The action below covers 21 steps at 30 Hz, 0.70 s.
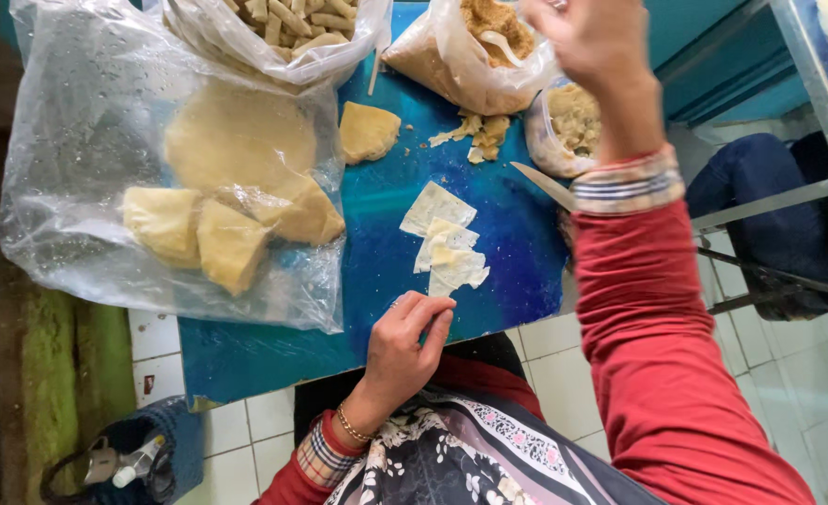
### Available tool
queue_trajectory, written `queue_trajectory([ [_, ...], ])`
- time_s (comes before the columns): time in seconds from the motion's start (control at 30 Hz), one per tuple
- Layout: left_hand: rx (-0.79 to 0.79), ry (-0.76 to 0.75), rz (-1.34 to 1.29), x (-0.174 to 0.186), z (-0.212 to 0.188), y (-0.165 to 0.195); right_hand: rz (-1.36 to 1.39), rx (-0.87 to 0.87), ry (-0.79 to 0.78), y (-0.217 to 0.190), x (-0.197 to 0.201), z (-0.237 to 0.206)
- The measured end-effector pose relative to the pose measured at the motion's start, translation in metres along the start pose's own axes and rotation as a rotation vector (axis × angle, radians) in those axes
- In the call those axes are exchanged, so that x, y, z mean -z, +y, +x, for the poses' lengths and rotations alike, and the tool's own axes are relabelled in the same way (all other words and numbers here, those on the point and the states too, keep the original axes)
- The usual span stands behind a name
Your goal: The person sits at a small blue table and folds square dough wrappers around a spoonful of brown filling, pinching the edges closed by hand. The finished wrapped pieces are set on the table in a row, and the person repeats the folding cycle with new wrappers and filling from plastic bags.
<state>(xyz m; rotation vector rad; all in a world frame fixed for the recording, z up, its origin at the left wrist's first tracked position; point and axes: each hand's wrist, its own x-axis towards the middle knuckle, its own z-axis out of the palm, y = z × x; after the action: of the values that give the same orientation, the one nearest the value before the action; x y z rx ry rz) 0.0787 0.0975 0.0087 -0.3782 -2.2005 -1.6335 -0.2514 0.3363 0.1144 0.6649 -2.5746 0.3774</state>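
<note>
My left hand (409, 341) rests at the near edge of the blue table (376, 215), fingers loosely curled, just below a small stack of thin pale dough sheets (446, 243); it holds nothing that I can see. My right hand (596, 42) is raised at the far side over a plastic bag of brown crumbly filling (475, 51), fingers closed; a white spoon handle (507, 45) lies in that bag. Whether the hand grips anything is hidden. A knife blade (543, 184) shows beside my right wrist.
A big clear bag with pale yellow dough blocks (217, 187) covers the table's left half. A loose dough lump (367, 131), a bag of cut strips (292, 23), filling scraps (479, 131) and a small tub of filling (568, 126) lie at the far side. White tiled floor lies below.
</note>
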Motion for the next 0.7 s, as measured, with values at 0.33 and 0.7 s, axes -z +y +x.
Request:
queue_trajectory([
  [0.33, -0.036, 0.051, 0.166, -0.009, -0.003, 0.001, -0.24, -0.125, -0.426, 0.04, 0.042, -0.092],
  [0.7, -0.037, -0.059, 0.544, -0.006, -0.008, -0.004, 0.108, 0.201, -0.271, -0.111, 0.029, -0.156],
])
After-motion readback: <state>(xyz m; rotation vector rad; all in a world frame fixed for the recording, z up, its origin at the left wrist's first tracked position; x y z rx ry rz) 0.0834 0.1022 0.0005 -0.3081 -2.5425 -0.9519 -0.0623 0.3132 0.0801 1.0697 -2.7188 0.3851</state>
